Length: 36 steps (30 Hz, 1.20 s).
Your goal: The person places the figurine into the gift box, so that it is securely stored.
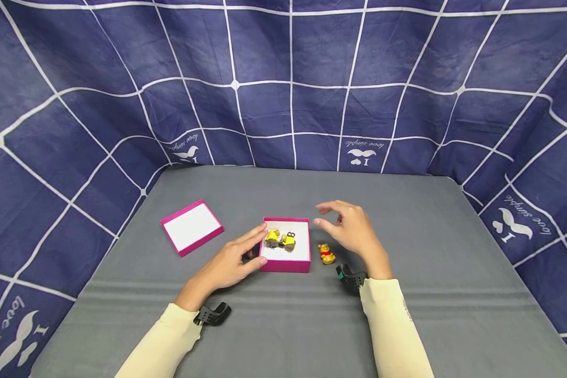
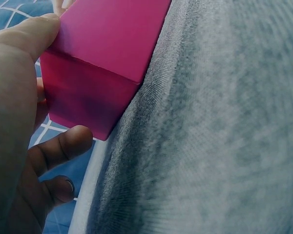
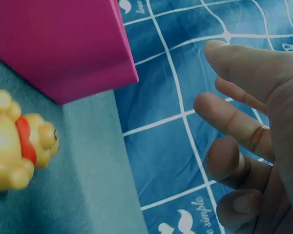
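A magenta box [image 1: 285, 266] with a white inside stands open-topped on the table. Two yellow-and-brown minion figurines [image 1: 289, 242] lie in it. My left hand [image 1: 231, 262] holds the box at its left side, thumb at the near corner and fingertips at the far part of that side. In the left wrist view the thumb [image 2: 36, 31] rests on the box's edge. My right hand [image 1: 352, 228] hovers right of the box, fingers loosely bent with nothing between them. Below it, a yellow Winnie-the-Pooh figurine [image 1: 326, 254] with a red shirt lies beside the box.
A magenta box lid [image 1: 192, 228], white inside facing up, lies on the left of the grey-covered table [image 1: 283, 325]. Blue curtains [image 1: 321, 105] with white grid lines surround the table's back and sides. A black wrist camera [image 1: 212, 315] sits on each wrist.
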Each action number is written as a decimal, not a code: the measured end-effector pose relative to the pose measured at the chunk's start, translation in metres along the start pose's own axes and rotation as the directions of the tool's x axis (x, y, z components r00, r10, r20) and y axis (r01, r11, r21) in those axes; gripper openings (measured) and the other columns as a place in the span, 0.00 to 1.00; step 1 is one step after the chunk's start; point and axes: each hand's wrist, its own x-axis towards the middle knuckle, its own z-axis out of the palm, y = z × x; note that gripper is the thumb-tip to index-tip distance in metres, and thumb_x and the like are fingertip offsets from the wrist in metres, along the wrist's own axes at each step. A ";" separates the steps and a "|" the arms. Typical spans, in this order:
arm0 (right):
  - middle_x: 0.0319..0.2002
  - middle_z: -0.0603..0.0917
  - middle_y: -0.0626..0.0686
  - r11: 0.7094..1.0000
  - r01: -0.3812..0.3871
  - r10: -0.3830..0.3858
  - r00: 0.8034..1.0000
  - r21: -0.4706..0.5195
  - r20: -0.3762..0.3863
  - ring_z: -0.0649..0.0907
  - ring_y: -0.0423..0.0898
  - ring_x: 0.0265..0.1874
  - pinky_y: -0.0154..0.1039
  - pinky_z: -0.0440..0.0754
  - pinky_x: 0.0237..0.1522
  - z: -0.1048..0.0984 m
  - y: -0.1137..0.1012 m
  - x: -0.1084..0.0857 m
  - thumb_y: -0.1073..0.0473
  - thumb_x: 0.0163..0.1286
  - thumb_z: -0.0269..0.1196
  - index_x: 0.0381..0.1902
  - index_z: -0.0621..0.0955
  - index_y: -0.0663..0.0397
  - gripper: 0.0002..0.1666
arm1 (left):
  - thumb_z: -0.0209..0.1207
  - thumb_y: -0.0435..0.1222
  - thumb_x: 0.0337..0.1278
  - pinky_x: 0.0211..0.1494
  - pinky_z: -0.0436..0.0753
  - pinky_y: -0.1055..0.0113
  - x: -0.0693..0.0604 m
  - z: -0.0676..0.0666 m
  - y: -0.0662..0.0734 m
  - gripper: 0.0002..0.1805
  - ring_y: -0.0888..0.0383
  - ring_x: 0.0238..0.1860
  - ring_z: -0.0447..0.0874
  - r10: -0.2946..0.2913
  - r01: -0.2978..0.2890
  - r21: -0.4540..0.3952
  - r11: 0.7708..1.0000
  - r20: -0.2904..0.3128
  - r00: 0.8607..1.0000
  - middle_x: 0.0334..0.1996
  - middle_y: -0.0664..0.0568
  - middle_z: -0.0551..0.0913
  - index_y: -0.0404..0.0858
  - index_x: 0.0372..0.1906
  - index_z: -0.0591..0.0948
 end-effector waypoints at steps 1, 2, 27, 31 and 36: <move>0.43 0.88 0.42 1.000 -0.002 0.002 1.000 0.003 -0.004 0.77 0.41 0.26 0.38 0.76 0.33 0.000 0.001 0.000 0.46 0.63 0.72 0.52 0.86 0.40 0.19 | 0.58 0.60 0.65 0.42 0.74 0.71 0.000 -0.001 0.000 0.39 0.64 0.36 0.75 -0.003 0.003 0.001 1.000 0.001 1.000 0.77 0.68 0.59 0.52 0.77 0.65; 0.43 0.88 0.42 1.000 -0.005 0.005 1.000 0.007 -0.006 0.77 0.41 0.26 0.38 0.76 0.33 0.000 0.002 -0.001 0.47 0.63 0.72 0.52 0.86 0.40 0.19 | 0.57 0.61 0.65 0.43 0.74 0.70 0.000 -0.001 0.000 0.39 0.64 0.37 0.75 -0.006 0.006 0.000 1.000 0.003 1.000 0.77 0.69 0.59 0.53 0.77 0.65; 0.46 0.89 0.45 0.984 -0.110 0.102 0.993 0.143 0.062 0.75 0.42 0.19 0.34 0.73 0.22 -0.001 0.023 -0.031 0.47 0.61 0.74 0.51 0.86 0.41 0.19 | 0.54 0.64 0.64 0.46 0.74 0.68 -0.001 -0.001 0.000 0.40 0.66 0.40 0.75 -0.013 0.013 0.016 1.000 0.014 1.000 0.78 0.70 0.58 0.54 0.77 0.64; 0.45 0.89 0.45 0.981 -0.120 0.111 0.992 0.150 0.064 0.76 0.41 0.19 0.34 0.73 0.23 0.001 0.025 -0.035 0.48 0.62 0.74 0.50 0.86 0.41 0.19 | 0.55 0.63 0.65 0.46 0.74 0.69 0.000 -0.001 0.000 0.40 0.65 0.39 0.75 0.000 0.000 0.015 1.000 0.003 1.000 0.78 0.69 0.59 0.53 0.77 0.64; 0.45 0.89 0.43 0.979 -0.131 0.121 0.990 0.154 0.078 0.76 0.41 0.18 0.34 0.72 0.21 0.004 0.029 -0.038 0.48 0.62 0.74 0.51 0.86 0.45 0.21 | 0.57 0.61 0.65 0.45 0.74 0.70 0.000 -0.002 0.000 0.39 0.65 0.38 0.75 0.009 -0.009 0.005 1.000 -0.002 1.000 0.77 0.69 0.59 0.52 0.77 0.65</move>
